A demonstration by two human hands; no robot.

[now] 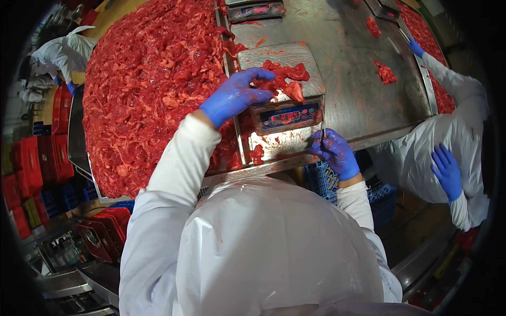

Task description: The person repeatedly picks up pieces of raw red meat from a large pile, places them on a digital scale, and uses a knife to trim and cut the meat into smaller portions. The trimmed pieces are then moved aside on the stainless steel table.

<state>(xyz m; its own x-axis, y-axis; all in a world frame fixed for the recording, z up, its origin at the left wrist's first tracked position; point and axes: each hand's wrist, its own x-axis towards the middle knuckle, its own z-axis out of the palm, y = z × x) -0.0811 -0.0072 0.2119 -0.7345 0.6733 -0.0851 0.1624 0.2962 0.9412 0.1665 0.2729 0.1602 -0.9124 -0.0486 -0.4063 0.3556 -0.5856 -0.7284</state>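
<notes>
The left hand [234, 96], in a slick blue glove, pinched ragged red meat strips [284, 79] lying on the flat steel scale [287, 60]. At four o'clock from it, the right hand [334, 152] gripped a thin skewer [323, 138]. At nine o'clock lay a coarse, stringy meat heap [153, 84].

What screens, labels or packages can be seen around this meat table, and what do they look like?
Scale display: front of the scale beneath the left hand, a dark blue panel with red glowing digits.
Second display: far edge of the steel table, dark, red lit, partly cut off.
No packages or labels visible.
</notes>
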